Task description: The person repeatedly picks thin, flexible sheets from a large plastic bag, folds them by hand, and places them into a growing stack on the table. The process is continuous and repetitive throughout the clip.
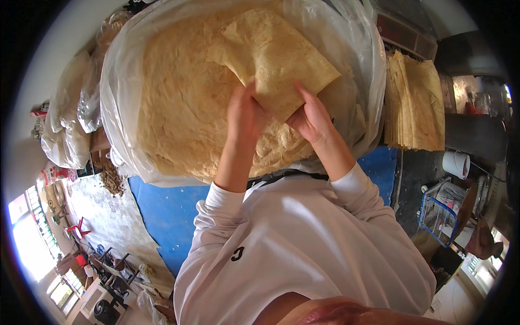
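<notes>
Both hands hold a thin, yellowish flat sheet (280, 61), which looks like flatbread or dried dough, near its lower corner. My left hand (245, 111) grips its left edge, thumb on top, slightly blurred. My right hand (310, 115) holds the right side, thumb on top and fingers beneath. Under the sheet lies a wide pile of similar tan sheets (183, 105) inside a large clear plastic bag (122, 81), its mouth spread around them. The far corner of the held sheet rests over the pile.
A folded stack of similar sheets (418, 105) stands at the right. Filled plastic bags (67, 118) are on the left, near a brown heap (111, 178). Blue sheeting (170, 219) covers the floor. At the right are a white bucket (456, 164) and a blue-framed rack (438, 221).
</notes>
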The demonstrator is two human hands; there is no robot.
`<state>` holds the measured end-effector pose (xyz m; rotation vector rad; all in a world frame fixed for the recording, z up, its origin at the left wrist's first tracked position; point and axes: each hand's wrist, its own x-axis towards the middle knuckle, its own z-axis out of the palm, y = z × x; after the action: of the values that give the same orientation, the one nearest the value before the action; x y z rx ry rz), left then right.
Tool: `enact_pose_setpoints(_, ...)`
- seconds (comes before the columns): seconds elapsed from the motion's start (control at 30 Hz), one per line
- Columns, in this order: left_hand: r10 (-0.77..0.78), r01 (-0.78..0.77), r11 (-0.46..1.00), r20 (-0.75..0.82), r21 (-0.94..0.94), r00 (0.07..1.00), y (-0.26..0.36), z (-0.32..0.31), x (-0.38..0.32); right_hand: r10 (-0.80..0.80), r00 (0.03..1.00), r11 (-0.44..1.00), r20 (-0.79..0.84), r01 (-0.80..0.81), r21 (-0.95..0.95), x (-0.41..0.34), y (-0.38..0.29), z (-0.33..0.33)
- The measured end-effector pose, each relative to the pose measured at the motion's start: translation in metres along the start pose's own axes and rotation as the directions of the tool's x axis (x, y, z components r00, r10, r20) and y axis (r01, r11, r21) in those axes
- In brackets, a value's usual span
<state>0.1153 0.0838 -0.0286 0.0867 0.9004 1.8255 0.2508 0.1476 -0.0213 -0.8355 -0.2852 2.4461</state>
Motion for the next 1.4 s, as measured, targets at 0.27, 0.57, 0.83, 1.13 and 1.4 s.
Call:
enact_pose_setpoints(0.27, -0.285, 0.288, 0.943, 0.040, -0.166, 0.958, -0.020, 0.003, -0.009, -0.400, 0.905, 0.011, 0.147, 0.166, -0.986, -0.017, -0.028, -0.025)
enact_pose_setpoints(0.57, -0.233, 0.234, 0.972, 0.023, -0.031, 0.972, -0.026, 0.005, -0.035, -0.406, 0.911, 0.835, -0.077, 0.335, -0.436, -0.030, -0.015, -0.012)
enact_pose_setpoints(0.83, -0.068, 0.093, 0.991, -0.231, 0.100, 0.971, 0.037, -0.017, 0.025, -0.577, 0.704, 0.165, 0.415, 0.598, -0.785, -0.102, -0.039, -0.010)
enact_pose_setpoints(1.13, -0.033, -0.131, 0.955, 0.536, 0.265, 0.844, -0.019, 0.246, 0.053, -0.849, 0.277, -0.152, 0.450, 0.687, -0.710, -0.208, -0.149, -0.038)
enact_pose_setpoints(1.4, -0.249, 0.003, 0.832, 0.370, 0.554, 0.895, -0.152, 0.321, 0.069, -0.916, 0.370, 0.401, -0.156, 0.818, -0.412, -0.209, -0.207, -0.112)
